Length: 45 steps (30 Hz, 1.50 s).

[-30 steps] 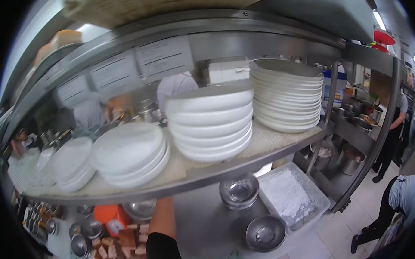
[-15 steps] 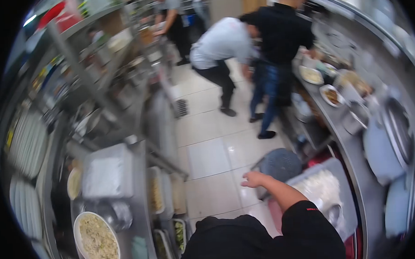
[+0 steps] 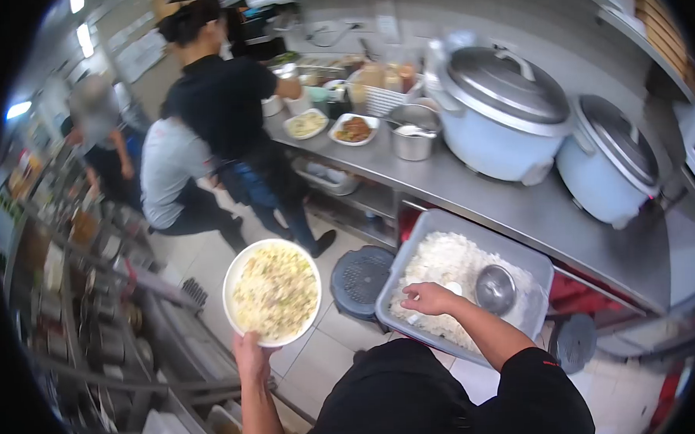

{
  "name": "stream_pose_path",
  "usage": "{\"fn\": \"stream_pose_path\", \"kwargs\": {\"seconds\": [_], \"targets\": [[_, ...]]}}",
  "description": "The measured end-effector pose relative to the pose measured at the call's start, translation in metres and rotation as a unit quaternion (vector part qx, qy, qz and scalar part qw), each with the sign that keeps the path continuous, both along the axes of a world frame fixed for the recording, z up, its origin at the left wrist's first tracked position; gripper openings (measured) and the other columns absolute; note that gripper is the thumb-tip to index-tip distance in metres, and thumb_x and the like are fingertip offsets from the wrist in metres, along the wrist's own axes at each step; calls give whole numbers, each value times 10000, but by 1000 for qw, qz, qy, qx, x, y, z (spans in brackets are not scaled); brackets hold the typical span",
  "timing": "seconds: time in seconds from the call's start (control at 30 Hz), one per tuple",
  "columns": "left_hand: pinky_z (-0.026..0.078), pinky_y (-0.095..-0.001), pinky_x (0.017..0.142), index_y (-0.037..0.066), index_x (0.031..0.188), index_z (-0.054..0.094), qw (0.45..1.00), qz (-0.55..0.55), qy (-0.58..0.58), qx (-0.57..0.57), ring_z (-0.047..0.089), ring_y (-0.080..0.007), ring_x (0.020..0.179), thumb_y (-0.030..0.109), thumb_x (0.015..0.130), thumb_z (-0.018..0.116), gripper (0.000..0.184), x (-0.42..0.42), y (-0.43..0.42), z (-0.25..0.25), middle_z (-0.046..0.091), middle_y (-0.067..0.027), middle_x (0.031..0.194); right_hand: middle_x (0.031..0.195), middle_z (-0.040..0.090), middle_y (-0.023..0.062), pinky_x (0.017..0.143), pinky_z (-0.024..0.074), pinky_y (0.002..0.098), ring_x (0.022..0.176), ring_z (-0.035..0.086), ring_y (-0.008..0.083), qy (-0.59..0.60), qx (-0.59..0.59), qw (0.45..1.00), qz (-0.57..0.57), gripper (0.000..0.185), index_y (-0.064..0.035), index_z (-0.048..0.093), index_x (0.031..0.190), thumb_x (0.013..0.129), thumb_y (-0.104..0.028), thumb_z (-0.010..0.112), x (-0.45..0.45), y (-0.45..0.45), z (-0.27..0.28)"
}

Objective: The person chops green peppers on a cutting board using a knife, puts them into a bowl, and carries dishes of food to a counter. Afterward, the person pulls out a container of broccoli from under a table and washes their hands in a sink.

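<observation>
My left hand [image 3: 250, 356] grips the near rim of a white bowl [image 3: 228, 293] and holds it up over the floor. Fried rice with green and yellow bits [image 3: 277, 290] fills the bowl. My right hand [image 3: 430, 299] hovers above a grey plastic tub [image 3: 389, 281] of white rice [image 3: 446, 255], fingers loosely apart and holding nothing that I can see. Inside the tub, a round metal bowl [image 3: 496, 290] rests on the rice, right of that hand.
A steel counter [image 3: 470, 177] carries two large rice cookers [image 3: 506, 117], a metal pot [image 3: 415, 132] and dishes of food [image 3: 353, 130]. Dark stools [image 3: 362, 278] stand by the tub. Two people [image 3: 218, 98] work close together ahead; another stands farther left. Metal shelving [image 3: 95, 305] lines the left.
The view has swung right. The bowl of fried rice, formerly over the left counter, is now before me in my left hand. My right hand is now over the rice tub.
</observation>
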State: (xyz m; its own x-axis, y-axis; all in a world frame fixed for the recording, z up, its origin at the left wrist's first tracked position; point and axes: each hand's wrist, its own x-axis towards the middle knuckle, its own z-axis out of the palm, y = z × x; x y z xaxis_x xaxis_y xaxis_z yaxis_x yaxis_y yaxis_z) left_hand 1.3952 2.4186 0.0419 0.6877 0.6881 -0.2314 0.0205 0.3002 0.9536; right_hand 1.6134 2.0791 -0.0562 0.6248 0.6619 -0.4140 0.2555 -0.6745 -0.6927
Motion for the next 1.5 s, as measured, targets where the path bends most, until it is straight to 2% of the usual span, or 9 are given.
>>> {"fn": "stream_pose_path", "kwargs": {"seconds": [0.17, 0.43, 0.57, 0.7, 0.87, 0.97, 1.3, 1.4, 1.5], "targets": [[613, -358, 542, -30, 1294, 421, 976, -215, 36, -13, 708, -291, 855, 27, 844, 386, 455, 153, -21, -25, 632, -220, 1113, 1104, 686, 135, 909, 496, 363, 1035, 646, 286, 56, -2, 991, -124, 567, -41, 576, 1295, 894, -438, 632, -24, -27, -5], [617, -314, 549, -17, 1278, 371, 916, -388, 76, -67, 705, -254, 831, 85, 931, 453, 371, 297, -124, -69, 613, -207, 1121, 1091, 693, 133, 871, 517, 343, 1013, 665, 263, 28, 88, 927, -365, 509, -27, 587, 1268, 903, -374, 660, -52, -61, 29], [617, -322, 555, -24, 1275, 363, 911, -398, 84, -67, 704, -247, 782, 102, 941, 469, 372, 324, -163, -76, 626, -202, 1085, 1077, 688, 117, 818, 535, 297, 922, 680, 182, 92, 202, 857, -464, 429, 50, 559, 1259, 942, -230, 634, -53, -80, 23], [616, -318, 533, -29, 1276, 362, 894, -434, 99, -44, 703, -250, 745, 105, 931, 488, 391, 333, -193, -86, 625, -201, 1067, 1053, 693, 125, 783, 532, 287, 911, 682, 184, 121, 242, 812, -517, 408, 31, 568, 1250, 933, -215, 639, -41, -93, 23], [605, -317, 508, -44, 1262, 364, 894, -436, 91, -42, 697, -232, 720, 109, 931, 496, 387, 322, -241, -75, 628, -200, 1005, 1082, 645, 100, 734, 531, 282, 857, 669, 181, 125, 373, 730, -559, 548, -2, 346, 1419, 982, -243, 573, -7, -122, 0], [602, -314, 504, -45, 1244, 368, 884, -451, 113, -41, 694, -220, 717, 119, 936, 493, 370, 321, -271, -86, 621, -195, 1008, 1095, 638, 100, 732, 531, 280, 860, 666, 174, 124, 421, 682, -585, 545, -10, 342, 1424, 990, -255, 561, 10, -136, 12], [597, -339, 651, 31, 1321, 310, 836, -519, 148, -98, 687, -236, 812, 181, 973, 488, 419, 313, -390, -73, 589, -195, 1139, 991, 647, 133, 619, 542, 270, 748, 674, 175, 61, 401, 627, -665, 446, -3, 380, 1376, 979, -133, 537, 13, -234, 9], [579, -403, 801, 55, 1354, 338, 780, -590, 160, -134, 664, -299, 989, 206, 993, 476, 415, 321, -415, -69, 562, -189, 1215, 973, 650, 130, 589, 535, 268, 700, 670, 174, 36, 372, 622, -688, 415, -12, 409, 1352, 971, -119, 535, 15, -273, 2], [565, -392, 820, 73, 1347, 396, 773, -587, 101, -218, 646, -303, 1050, 238, 987, 510, 412, 323, -426, -79, 561, -174, 1241, 968, 650, 130, 561, 533, 265, 675, 667, 173, 37, 361, 602, -711, 398, -25, 428, 1336, 959, -102, 531, 28, -294, 9]]}}
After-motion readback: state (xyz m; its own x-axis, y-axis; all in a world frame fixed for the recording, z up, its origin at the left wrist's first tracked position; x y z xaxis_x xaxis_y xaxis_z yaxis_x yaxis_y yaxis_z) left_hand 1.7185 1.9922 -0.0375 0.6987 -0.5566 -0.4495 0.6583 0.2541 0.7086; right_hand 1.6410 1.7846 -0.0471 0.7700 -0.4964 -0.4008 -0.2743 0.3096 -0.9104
